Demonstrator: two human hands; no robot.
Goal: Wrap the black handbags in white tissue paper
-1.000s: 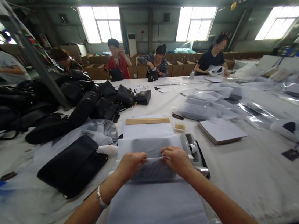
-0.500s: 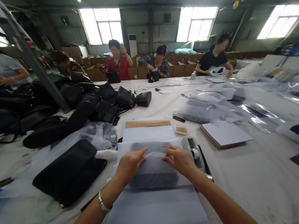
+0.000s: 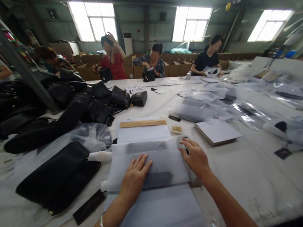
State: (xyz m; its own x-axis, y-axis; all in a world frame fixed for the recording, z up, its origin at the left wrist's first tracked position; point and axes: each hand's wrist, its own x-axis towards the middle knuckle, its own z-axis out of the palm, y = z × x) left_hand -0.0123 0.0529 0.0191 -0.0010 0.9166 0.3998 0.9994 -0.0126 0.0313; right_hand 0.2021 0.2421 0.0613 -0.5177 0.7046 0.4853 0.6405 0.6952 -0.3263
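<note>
My left hand (image 3: pixel 135 175) lies flat, fingers stretched out, on white translucent tissue paper (image 3: pixel 118 169) folded around a dark flat item whose kind I cannot make out. White sheets (image 3: pixel 159 216) lie beneath this bundle. To the right, my right hand (image 3: pixel 196 157) curls its fingers over the far end of a grey tape dispenser (image 3: pixel 182 139), most of it hidden by the hand. A black handbag (image 3: pixel 59 175) rests to the left of the bundle, with a paper-wrapped part (image 3: pixel 100 156) at its upper right corner. A dark tag (image 3: pixel 89 207) is beside the bag.
Black bags (image 3: pixel 96 102) are heaped at the left. A small dish (image 3: pixel 176 129) and a stack of boards (image 3: pixel 218 132) stand beyond my right hand. Wrapped bundles (image 3: pixel 197 110) lie farther back. Several people work across the table, one in a red top (image 3: pixel 115 65).
My right hand has left the tissue paper and moved right onto the tape dispenser. My left hand has flattened on the bundle. The view has shifted slightly right.
</note>
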